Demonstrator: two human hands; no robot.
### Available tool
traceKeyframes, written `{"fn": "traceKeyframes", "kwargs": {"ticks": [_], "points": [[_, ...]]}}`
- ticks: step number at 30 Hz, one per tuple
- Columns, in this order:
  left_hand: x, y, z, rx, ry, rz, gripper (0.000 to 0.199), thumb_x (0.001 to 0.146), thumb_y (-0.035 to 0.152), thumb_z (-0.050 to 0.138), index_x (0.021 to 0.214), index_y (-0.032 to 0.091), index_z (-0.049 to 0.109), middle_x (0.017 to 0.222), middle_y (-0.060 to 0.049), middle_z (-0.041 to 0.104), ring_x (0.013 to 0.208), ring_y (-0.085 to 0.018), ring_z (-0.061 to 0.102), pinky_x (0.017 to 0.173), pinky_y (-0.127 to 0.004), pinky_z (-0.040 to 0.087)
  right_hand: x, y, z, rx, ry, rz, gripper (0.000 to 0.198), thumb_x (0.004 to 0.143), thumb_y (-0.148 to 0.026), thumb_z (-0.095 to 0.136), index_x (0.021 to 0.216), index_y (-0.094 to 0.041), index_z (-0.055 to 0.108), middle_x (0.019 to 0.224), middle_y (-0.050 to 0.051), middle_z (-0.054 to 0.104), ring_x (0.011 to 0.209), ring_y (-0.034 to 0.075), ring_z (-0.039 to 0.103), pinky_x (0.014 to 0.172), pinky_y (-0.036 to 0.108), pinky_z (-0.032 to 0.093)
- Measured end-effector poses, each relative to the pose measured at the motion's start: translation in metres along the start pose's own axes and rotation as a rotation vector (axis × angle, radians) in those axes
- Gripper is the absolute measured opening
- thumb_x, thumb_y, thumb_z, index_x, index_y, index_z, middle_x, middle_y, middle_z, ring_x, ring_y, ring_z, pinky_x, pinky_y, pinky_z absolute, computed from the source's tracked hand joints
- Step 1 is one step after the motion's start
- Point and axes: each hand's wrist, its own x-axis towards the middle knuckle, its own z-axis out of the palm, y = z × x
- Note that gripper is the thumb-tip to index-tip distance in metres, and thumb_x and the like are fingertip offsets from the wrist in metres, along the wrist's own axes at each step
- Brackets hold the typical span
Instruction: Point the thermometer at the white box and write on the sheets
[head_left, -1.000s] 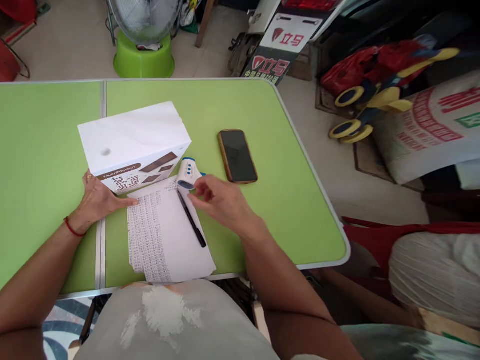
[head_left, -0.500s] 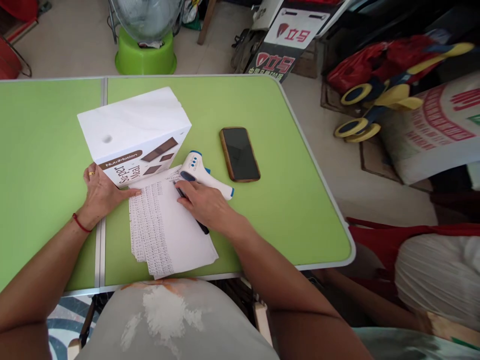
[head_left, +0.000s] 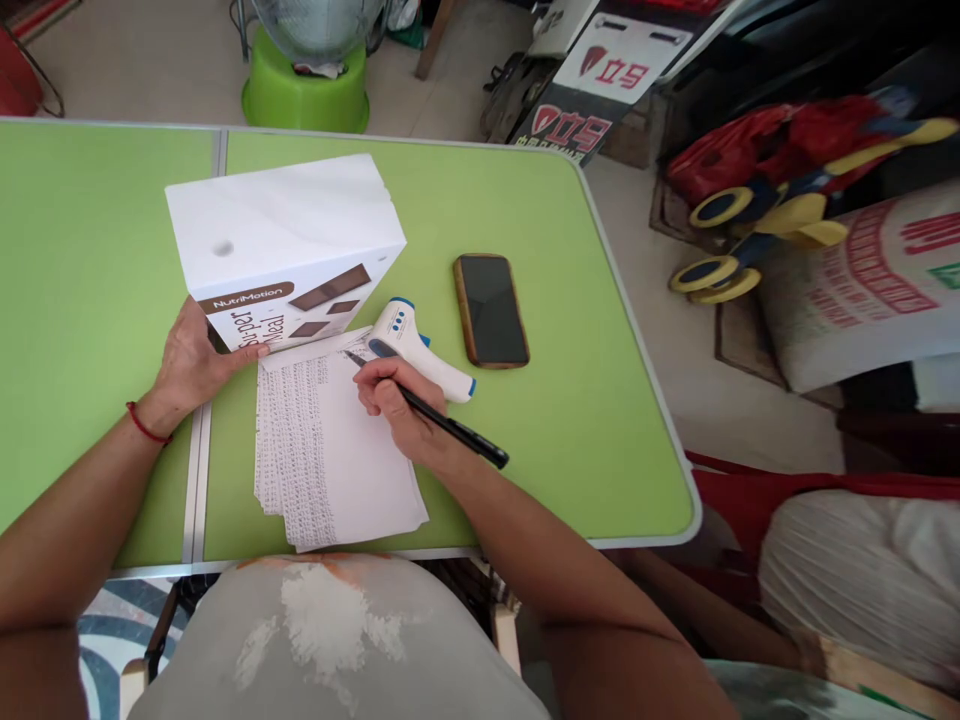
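Observation:
My left hand (head_left: 196, 362) holds the lower left corner of a white NutriMotion box (head_left: 281, 225). Its thumb lies along the bottom edge by the paper, while the other fingers are mostly hidden by the box. My right hand (head_left: 401, 400) grips a black pen (head_left: 457, 430), whose tip points at the upper part of a stack of papers (head_left: 367, 470). Rows of small handwriting fill the left side of the top sheet; the rest is blank. Just beyond my right hand lies a white and blue infrared thermometer (head_left: 420, 350), on its side.
A phone (head_left: 491, 310) in a brown case lies right of the thermometer on the green folding table (head_left: 600, 430). Past the far edge, a fan (head_left: 319, 25) stands on a green stool (head_left: 304, 90). A seated person (head_left: 847, 570) is at the right, below a printed sack (head_left: 877, 270).
The pen has swung in my right hand: its back end now sticks out to the right over the wrist. My left hand stays at the box, and the view has shifted slightly.

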Motion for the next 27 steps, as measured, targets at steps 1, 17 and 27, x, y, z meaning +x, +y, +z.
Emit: {"fn": "traceKeyframes", "kwargs": {"ticks": [1,17,27], "points": [[0.000,0.001,0.000,0.020,0.040,0.010,0.072,0.068,0.065,0.079,0.121,0.021,0.057,0.125,-0.010,0.061,0.121,-0.035,0.053,0.106,-0.053,0.042,-0.001,0.003,0.005,0.042,0.041,0.026,0.035,0.095,-0.054,0.046,0.101,-0.024,0.063,0.069,-0.001,0.051,0.063,0.015,0.049,0.063,0.033,0.044],[-0.009,0.000,0.016,0.319,0.077,0.012,0.099,0.048,0.069,0.086,0.125,0.020,0.048,0.129,-0.017,0.052,0.132,-0.051,0.035,0.113,-0.066,0.020,0.008,0.005,0.018,-0.185,0.216,0.178,0.009,0.071,-0.029,0.059,0.073,-0.025,0.051,0.060,-0.004,0.053,0.055,0.013,0.044,0.055,0.029,0.038],[-0.010,-0.009,0.022,0.424,0.072,0.066,0.104,0.040,0.071,0.088,0.116,0.019,0.041,0.122,-0.017,0.048,0.126,-0.052,0.036,0.110,-0.066,0.022,0.006,0.010,0.019,-0.233,0.134,0.015,0.012,0.073,-0.020,0.055,0.065,-0.024,0.047,0.057,-0.005,0.048,0.053,0.010,0.041,0.054,0.027,0.033]]}}
